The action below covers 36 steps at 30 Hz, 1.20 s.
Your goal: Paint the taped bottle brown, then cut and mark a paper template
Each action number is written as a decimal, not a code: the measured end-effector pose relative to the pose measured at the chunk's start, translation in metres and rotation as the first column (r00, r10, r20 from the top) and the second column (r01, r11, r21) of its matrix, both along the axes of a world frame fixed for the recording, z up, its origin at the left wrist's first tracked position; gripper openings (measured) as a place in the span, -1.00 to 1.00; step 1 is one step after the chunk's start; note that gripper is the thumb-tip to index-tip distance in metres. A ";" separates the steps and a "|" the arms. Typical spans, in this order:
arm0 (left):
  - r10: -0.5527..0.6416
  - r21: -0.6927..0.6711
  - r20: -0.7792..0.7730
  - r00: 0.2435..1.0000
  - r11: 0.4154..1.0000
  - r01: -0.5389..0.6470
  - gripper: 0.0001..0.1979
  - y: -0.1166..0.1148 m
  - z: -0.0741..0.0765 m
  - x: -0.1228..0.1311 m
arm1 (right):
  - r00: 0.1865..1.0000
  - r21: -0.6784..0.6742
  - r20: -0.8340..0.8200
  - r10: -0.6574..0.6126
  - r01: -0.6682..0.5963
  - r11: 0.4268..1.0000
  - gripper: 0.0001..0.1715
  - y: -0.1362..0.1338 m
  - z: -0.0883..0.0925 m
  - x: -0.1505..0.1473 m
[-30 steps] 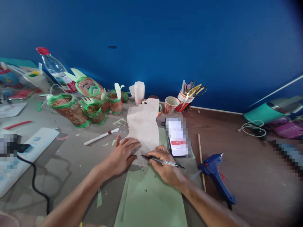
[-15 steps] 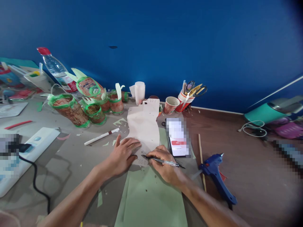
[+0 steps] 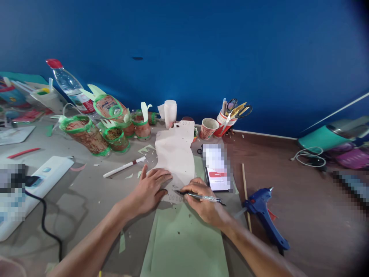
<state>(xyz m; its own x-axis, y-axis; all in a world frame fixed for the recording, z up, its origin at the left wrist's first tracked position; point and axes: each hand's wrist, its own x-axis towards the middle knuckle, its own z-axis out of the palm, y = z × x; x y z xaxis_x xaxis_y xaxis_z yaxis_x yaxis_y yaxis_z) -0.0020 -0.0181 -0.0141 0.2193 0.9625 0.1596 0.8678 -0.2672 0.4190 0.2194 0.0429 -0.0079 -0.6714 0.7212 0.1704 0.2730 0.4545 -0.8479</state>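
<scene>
A long cut piece of pale paper lies on the table, its near end over green sheets. Small oval outlines are drawn along its near edge. My left hand rests flat on the paper's left side, fingers spread, holding nothing. In my right hand is a clear-barrelled pen, its tip at the paper just above the ovals. A smartphone with a lit screen lies beyond my right hand. Left of the paper is a white marker.
Brown-and-green decorated containers and a plastic bottle stand at the back left. A paper cup and a cup of scissors stand behind the phone. A blue glue gun lies right, a power strip left.
My right hand and the pen have shifted slightly to the right, with the pen tip still near the paper. My left hand has stayed in place.
</scene>
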 end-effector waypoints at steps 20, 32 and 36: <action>0.004 -0.027 -0.008 1.000 1.000 -0.005 -0.65 0.000 0.004 0.001 | 0.999 -0.021 -0.019 0.034 -0.034 0.999 -0.76 0.006 0.002 0.007; 0.000 -0.033 0.000 1.000 0.999 0.000 -0.65 0.000 0.004 0.001 | 0.998 -0.042 -0.033 0.045 -0.046 0.998 -0.76 0.007 0.003 0.009; 0.002 -0.017 -0.006 1.000 1.000 -0.002 -0.64 0.000 0.004 0.000 | 0.999 -0.055 -0.041 0.034 -0.036 0.998 -0.78 0.007 0.005 0.009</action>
<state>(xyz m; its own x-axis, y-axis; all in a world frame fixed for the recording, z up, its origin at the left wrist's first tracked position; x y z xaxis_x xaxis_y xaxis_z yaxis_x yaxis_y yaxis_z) -0.0015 -0.0181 -0.0105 0.2184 0.9654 0.1425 0.8706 -0.2587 0.4185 0.2280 0.0497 -0.0031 -0.6898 0.7067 0.1575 0.2232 0.4145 -0.8823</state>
